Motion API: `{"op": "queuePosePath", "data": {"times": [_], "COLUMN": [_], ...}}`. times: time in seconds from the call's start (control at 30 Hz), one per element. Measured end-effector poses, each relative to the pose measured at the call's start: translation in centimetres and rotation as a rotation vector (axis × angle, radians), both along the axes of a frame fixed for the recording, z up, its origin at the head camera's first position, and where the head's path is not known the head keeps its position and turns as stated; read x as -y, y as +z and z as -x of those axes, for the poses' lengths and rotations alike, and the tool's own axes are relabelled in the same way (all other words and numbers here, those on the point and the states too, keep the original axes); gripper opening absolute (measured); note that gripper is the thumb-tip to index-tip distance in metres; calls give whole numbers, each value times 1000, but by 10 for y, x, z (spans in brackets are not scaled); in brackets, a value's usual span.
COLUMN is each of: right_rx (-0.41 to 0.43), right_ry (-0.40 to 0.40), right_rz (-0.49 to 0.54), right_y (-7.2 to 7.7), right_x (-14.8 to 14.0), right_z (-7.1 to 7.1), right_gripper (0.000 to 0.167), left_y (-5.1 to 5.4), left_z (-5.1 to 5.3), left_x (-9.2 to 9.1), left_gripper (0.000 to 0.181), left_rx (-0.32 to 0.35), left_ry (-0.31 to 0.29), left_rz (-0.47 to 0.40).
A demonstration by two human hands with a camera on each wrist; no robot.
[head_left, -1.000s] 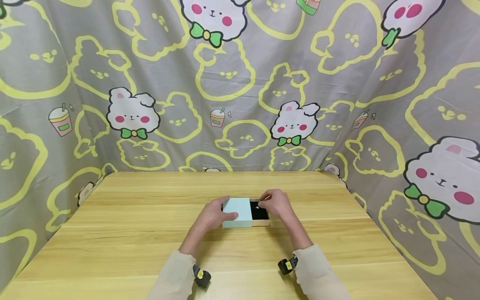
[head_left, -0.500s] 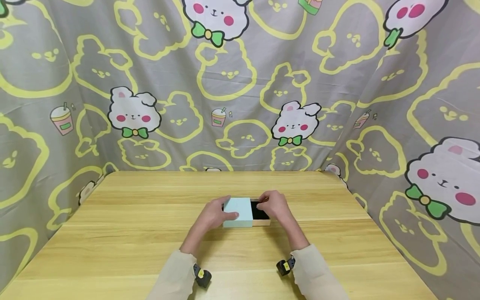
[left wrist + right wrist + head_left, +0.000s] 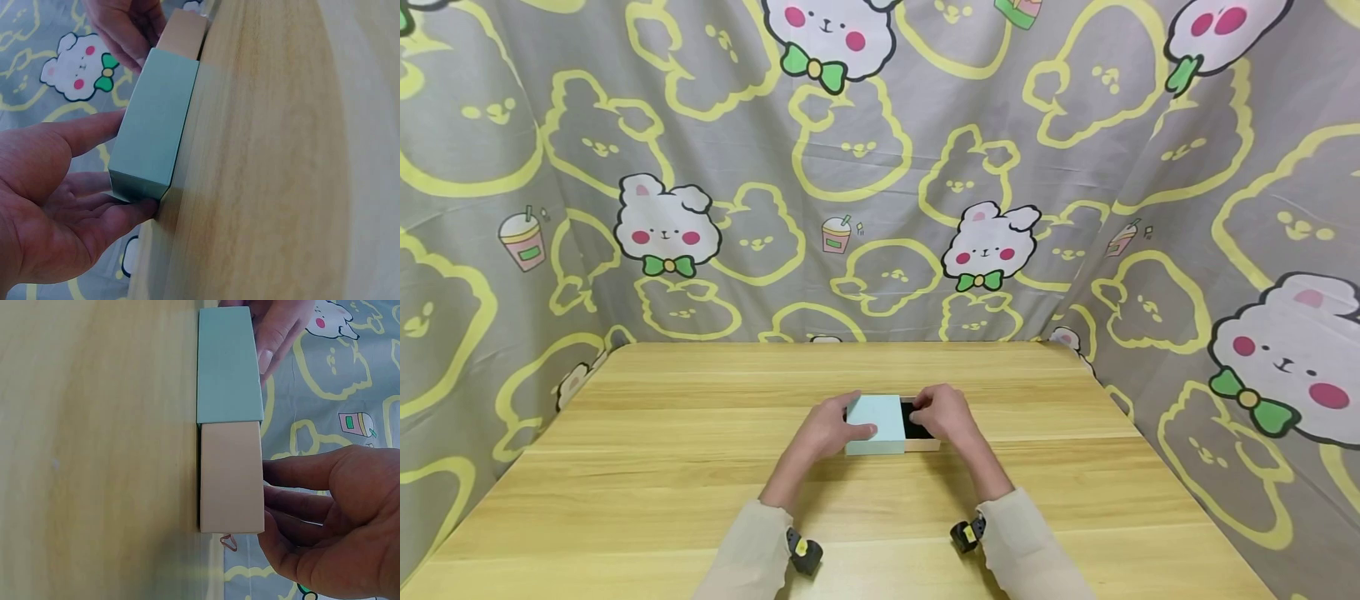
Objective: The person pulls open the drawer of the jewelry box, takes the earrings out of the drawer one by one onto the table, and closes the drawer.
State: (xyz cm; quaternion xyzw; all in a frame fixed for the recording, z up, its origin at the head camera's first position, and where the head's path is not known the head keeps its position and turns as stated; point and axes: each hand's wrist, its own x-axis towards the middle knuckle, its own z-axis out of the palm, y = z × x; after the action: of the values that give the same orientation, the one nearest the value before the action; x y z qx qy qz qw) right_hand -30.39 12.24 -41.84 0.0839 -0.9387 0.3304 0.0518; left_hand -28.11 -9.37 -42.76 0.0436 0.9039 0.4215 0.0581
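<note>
A drawer-style gift box lies on the table, its mint-green sleeve to the left and its peach tray slid partly out to the right. Black lining fills the tray. My left hand grips the sleeve at its left end, thumb on top. Over the open tray, my right hand has its fingertips bent down at the lining; whatever lies beneath them is hidden. The right wrist view shows this hand's fingers at the tray's upper edge, and a small ribbon loop at the tray's end.
The wooden table extends round the box on all sides. Patterned grey cloth hangs behind it and along both sides. A small black camera sits at each wrist, the left camera and right camera near the sleeves.
My right hand has shifted slightly left and nearer over the tray. A small silvery shape seen on the lining one second ago is now hidden. The left hand and box stay put.
</note>
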Motion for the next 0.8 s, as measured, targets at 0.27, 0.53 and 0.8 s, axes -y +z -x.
{"op": "queuePosePath", "data": {"times": [0.27,0.53,0.8], "right_rx": [-8,3,-10], "right_ry": [-3,2,-6], "right_rz": [-44,-55,-73], "right_y": [-4,-7,-8], "right_x": [1,4,6], "right_z": [2,2,1], "right_gripper": [16,13,10], "left_y": [1,0,-1], "left_z": [1,2,2], "left_x": [0,0,0], "left_gripper": [74,74,74], "left_rx": [1,-7,-13], "left_ry": [-1,-7,-11], "left_rz": [4,13,17]}}
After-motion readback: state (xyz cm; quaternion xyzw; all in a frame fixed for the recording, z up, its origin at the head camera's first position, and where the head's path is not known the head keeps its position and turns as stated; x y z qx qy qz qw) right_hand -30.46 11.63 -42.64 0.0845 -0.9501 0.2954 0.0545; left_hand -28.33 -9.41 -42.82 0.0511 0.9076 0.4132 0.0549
